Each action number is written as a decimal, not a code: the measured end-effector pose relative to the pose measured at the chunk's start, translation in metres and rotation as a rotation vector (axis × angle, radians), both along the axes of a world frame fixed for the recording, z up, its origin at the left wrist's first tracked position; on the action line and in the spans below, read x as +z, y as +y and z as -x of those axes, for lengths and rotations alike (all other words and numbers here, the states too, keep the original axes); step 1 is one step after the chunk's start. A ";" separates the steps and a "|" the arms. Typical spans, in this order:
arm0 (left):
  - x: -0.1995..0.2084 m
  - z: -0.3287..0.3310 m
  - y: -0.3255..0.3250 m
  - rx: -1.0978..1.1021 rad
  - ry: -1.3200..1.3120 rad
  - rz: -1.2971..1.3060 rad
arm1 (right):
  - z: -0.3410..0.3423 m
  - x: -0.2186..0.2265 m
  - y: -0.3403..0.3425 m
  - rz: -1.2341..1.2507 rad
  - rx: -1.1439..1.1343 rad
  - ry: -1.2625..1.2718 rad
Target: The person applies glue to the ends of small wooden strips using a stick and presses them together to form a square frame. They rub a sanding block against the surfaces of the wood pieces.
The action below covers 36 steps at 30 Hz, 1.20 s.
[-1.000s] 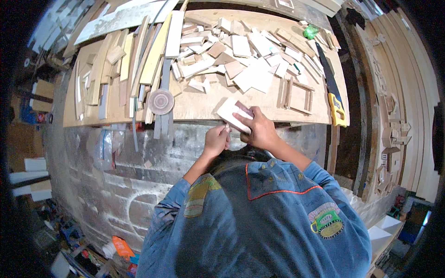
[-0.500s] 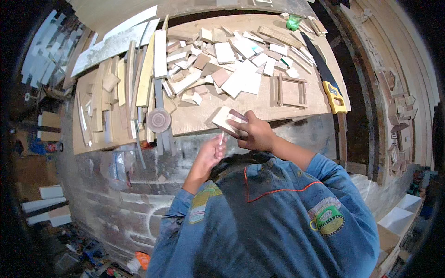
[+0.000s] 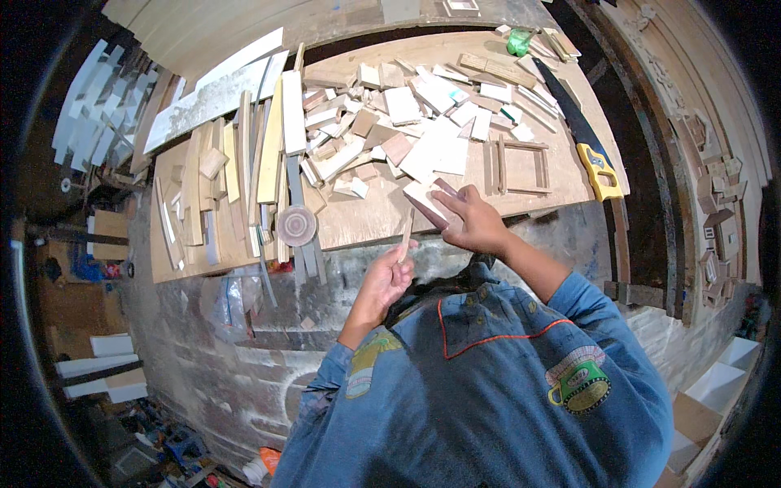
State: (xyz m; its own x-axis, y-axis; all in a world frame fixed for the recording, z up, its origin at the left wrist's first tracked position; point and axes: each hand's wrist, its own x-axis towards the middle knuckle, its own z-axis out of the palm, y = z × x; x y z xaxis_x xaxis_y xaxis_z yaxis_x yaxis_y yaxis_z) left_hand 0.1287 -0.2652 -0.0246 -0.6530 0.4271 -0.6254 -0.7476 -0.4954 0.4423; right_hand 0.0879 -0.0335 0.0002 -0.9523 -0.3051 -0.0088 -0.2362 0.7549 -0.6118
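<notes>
My left hand [image 3: 386, 283] is closed on a thin strip of wood [image 3: 406, 234], which points up from the fingers. To its right, my right hand [image 3: 476, 221] grips a pale block with reddish-brown bands along its edges [image 3: 425, 195], which looks like a sanding block. The fingers lie over its top, hiding part of it. The block is just over the front edge of the plywood board [image 3: 358, 221], apart from the strip. Beyond it lies a heap of wood offcuts [image 3: 396, 147]. A small wooden frame [image 3: 503, 167] rests to the right of the block.
A handsaw with a yellow handle [image 3: 600, 172] lies along the board's right edge. A round wooden disc [image 3: 296, 225] sits at the front left, near long wood strips [image 3: 271, 159]. A green plastic bottle piece [image 3: 518, 41] stands at the far right.
The block in my right hand has moved away from the strip and tilted. My left hand now shows more of the strip, standing more upright. The whole view has shifted slightly.
</notes>
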 end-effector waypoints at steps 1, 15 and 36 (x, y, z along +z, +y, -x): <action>-0.001 -0.002 -0.001 0.018 -0.015 0.030 | -0.006 -0.004 -0.003 0.063 -0.023 0.019; -0.023 0.002 -0.016 -0.041 -0.154 -0.422 | -0.013 -0.004 0.011 0.090 0.090 0.132; -0.028 -0.016 -0.007 0.019 -0.222 -0.251 | -0.022 -0.013 -0.003 0.105 0.179 0.056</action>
